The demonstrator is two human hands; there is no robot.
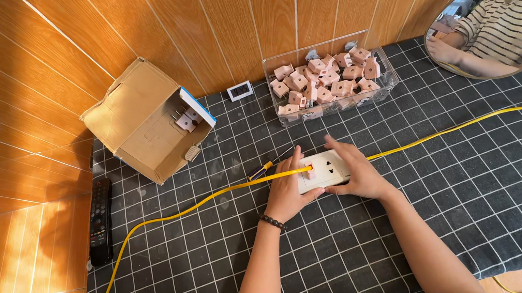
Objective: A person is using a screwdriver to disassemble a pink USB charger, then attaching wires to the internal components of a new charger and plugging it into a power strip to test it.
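**Both hands on the socket plate, mid-table**

Wood-panel walls are boxing in a table (490,202) under a dark grid-pattern cloth. We're pinning a white socket plate (324,170) near the middle of it, flat on the cloth. Our left hand (288,192) is gripping the plate's left edge, thumb up top. Our right hand (356,172) is lying over its right side, fingers spread and pressing, not clenched. A yellow cable (181,210) is running across the table right at the plate; a yellow-handled screwdriver (263,169) is lying just beside the left hand, possibly touching the cable, hard to tell from here.

Handling call: plate is looking like rigid plastic, light, smooth enough to skid on cloth, so we're judging the edges the best hold, clear of the face openings.

Behind: clear tub (332,81) of pinkish plug parts, open cardboard box (146,119), small digital display (239,90), remote control (99,222) at the left edge, round mirror (498,25) far right.
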